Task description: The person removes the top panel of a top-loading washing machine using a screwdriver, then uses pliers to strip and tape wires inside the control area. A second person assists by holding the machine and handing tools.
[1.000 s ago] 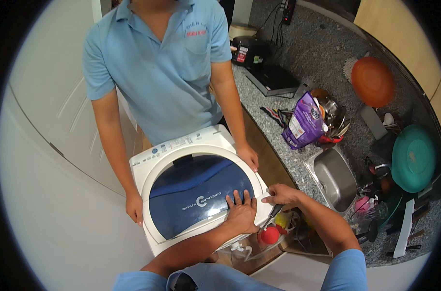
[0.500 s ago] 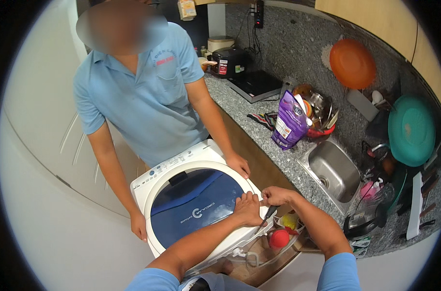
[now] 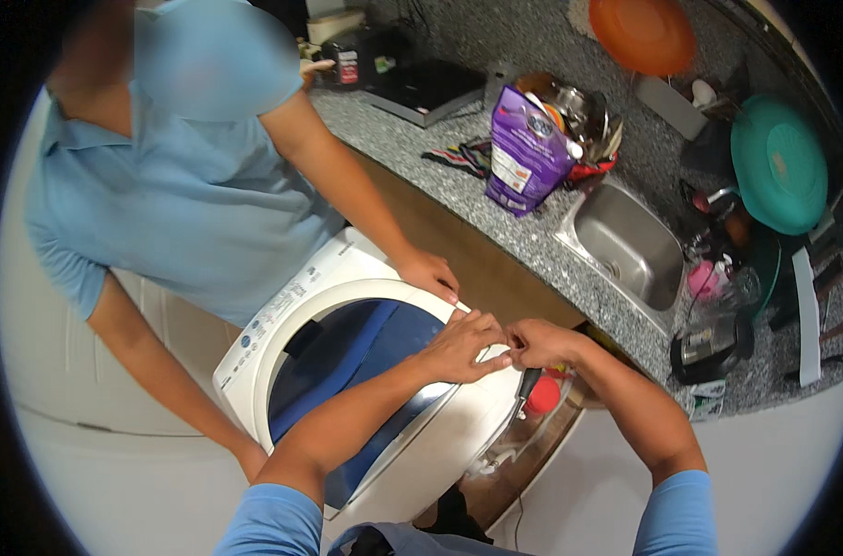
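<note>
Washing machine (image 3: 435, 454) with blue lid (image 3: 331, 357) stands between us and a co-worker (image 3: 190, 204). Our left hand (image 3: 463, 348) lies half spread over its white rim (image 3: 384, 289); our right hand (image 3: 544, 343) is curled at the corner (image 3: 507, 377), just above a black handle (image 3: 529, 381), but we cannot tell what it pinches.

Place: kitchen
Steel sink (image 3: 625, 239): is sitting in stone bench (image 3: 375, 134)
Wall (image 3: 496, 37): orange ware (image 3: 642, 35), green ware (image 3: 779, 165) are hanging
Metal utensils (image 3: 572, 102): crowding red container (image 3: 593, 170)
</note>
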Demonstrator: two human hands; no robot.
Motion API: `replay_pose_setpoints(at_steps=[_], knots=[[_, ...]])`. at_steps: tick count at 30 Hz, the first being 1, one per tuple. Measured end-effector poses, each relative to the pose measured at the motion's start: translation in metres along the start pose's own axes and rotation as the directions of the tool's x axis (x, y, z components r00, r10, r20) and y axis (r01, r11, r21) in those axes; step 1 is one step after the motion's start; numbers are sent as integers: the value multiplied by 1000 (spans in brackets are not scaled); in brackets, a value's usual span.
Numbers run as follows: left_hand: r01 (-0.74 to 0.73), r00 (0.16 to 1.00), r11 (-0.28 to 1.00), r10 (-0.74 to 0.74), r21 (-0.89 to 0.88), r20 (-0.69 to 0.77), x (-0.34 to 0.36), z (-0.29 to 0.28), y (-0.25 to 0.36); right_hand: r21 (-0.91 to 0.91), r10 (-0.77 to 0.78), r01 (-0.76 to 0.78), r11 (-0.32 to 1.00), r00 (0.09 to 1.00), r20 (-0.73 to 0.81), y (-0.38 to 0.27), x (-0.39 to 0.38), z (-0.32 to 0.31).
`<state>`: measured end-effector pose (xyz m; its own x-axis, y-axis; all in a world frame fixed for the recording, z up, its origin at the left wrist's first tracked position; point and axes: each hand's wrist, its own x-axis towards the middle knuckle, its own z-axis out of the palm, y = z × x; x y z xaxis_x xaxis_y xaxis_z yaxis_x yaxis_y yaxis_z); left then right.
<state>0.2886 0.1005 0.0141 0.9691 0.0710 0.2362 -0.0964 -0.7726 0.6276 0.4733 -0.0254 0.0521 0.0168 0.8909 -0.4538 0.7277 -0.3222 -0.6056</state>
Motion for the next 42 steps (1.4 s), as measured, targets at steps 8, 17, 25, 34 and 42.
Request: replay_pose_setpoints(at_steps=[8,17,25,34,42], knots=[[6,999,1000,-6,14,31,17,13,-24,-86,187,-184,979,982,24,-31,-4,-4],[41,965,956,-113,-291,-235,17,13,-36,-115,103,-101,988,995,16,-72,7,-23],[-8,898,920,-166,-392,-408,-3,-14,-8,35,193,-191,981,979,-72,-60,-44,-32],[669,737,718,-674,-195,45,-193,-16,186,141,-21,50,989,980,-197,-51,-107,-38],[621,713,605,-700,-499,37,-170,-37,232,122,-163,170,978,985,-61,-37,-167,-96]])
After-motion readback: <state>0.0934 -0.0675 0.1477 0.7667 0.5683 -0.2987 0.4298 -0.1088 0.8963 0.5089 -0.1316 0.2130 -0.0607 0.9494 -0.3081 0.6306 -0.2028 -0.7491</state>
